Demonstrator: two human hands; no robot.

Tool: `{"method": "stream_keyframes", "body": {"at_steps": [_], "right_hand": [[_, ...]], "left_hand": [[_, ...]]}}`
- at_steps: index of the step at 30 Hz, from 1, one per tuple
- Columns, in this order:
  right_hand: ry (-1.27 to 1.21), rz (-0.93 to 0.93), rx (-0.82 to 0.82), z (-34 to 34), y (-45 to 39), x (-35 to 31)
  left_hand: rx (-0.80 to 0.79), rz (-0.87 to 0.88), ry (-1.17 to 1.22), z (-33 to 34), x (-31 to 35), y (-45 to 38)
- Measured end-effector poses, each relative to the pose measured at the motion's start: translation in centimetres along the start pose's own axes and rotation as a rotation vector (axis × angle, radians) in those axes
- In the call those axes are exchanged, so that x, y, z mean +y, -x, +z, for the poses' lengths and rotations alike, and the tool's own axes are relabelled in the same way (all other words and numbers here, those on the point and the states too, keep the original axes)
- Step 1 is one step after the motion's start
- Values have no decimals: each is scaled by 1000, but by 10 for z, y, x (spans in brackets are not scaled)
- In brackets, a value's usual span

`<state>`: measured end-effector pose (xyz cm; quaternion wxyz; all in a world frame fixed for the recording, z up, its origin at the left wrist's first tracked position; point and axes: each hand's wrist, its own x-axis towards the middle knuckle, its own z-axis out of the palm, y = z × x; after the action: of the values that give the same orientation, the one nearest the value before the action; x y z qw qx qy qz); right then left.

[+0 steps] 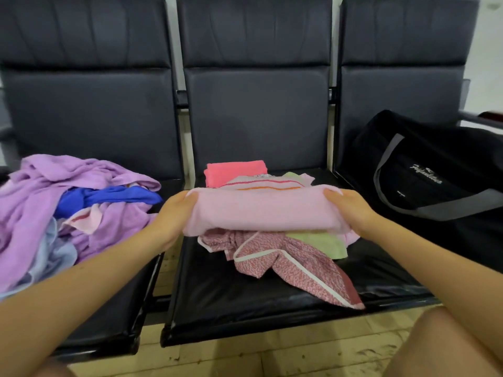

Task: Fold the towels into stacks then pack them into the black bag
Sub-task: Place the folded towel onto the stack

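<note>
Both hands grip the ends of a folded pink towel (261, 210), left hand (174, 213) and right hand (351, 206), fingers curled round it. It sits over loose towels on the bench (245, 300); the black bag (424, 172) lies to the right.

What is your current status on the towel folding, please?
Left hand and right hand grip the ends of the folded pink towel. Unfolded pile waits on left seat. Black bag on right seat, nothing blocking.

Bare forearms (89, 268), seemingly sleeveless.

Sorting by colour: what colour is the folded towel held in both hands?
Pale pink towel, seen in the head view.
</note>
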<state>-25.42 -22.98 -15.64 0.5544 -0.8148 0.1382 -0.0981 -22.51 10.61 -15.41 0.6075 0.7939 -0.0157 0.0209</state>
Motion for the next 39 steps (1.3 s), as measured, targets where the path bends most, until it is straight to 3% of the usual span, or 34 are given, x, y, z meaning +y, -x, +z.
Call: {"method": "stream_keyframes", "body": {"at_steps": [4, 10, 14, 17, 19, 28, 33, 39], "right_hand": [[243, 34, -121, -2, 6, 8], [431, 49, -351, -12, 22, 24], [544, 97, -448, -13, 29, 31], [602, 54, -468, -12, 27, 33], [529, 36, -436, -14, 22, 33], [158, -96, -3, -5, -19, 21], [107, -99, 146, 11, -52, 20], [171, -85, 202, 23, -85, 29]], "left_hand": [[29, -28, -173, 7, -5, -2], [-114, -69, -632, 24, -21, 4], [-208, -60, -783, 26, -33, 6], [-217, -42, -752, 28, -36, 5], [-166, -13, -693, 29, -34, 2], [127, 236, -442, 19, -12, -43], [143, 317, -532, 26, -14, -79], [178, 319, -722, 30, -23, -111]]}}
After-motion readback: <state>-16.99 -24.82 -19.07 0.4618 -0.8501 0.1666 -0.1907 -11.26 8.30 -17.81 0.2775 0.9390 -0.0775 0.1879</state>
